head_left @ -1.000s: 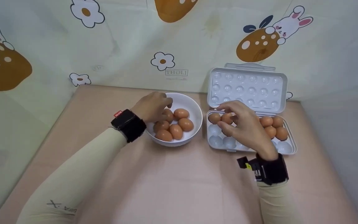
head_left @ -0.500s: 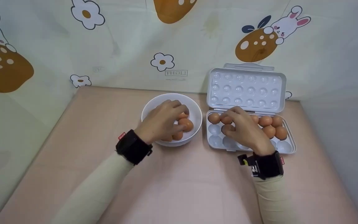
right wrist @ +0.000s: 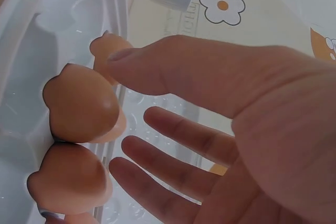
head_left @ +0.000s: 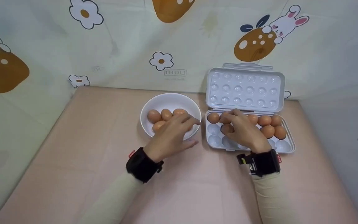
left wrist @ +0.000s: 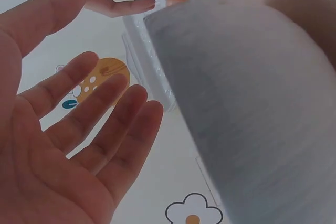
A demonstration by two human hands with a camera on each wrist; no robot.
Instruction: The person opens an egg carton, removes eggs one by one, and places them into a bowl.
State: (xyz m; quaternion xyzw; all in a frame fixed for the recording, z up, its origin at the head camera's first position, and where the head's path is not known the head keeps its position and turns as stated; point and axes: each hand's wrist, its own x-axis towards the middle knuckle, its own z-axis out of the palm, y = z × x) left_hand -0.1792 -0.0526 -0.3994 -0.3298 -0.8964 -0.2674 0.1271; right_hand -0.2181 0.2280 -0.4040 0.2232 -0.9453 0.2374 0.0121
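My left hand (head_left: pixel 172 136) hovers over the front right rim of a white bowl (head_left: pixel 172 101), fingers apart and nothing between them. Several brown eggs (head_left: pixel 154 116) lie in the bowl, some hidden by that hand. The left wrist view shows the spread palm beside the bowl's outer wall (left wrist: pixel 252 87). Over the egg carton (head_left: pixel 215 142) is my right hand (head_left: pixel 246 132), its fingers around the left part of the egg rows. In the right wrist view its thumb tip overlaps a far egg (right wrist: pixel 105 51), with the other fingers loosely extended near two closer eggs (right wrist: pixel 81 103).
The carton's hinged lid (head_left: pixel 244 90) stands raised behind its base. More eggs (head_left: pixel 264 120) fill cups on the right, while front cups are bare. A patterned sheet (head_left: pixel 129 46) hangs behind the pinkish table (head_left: pixel 172 193).
My left hand has moved from the bowl's left side across the eggs to its front right rim, uncovering eggs on the left. The right hand has lowered slightly over the carton.
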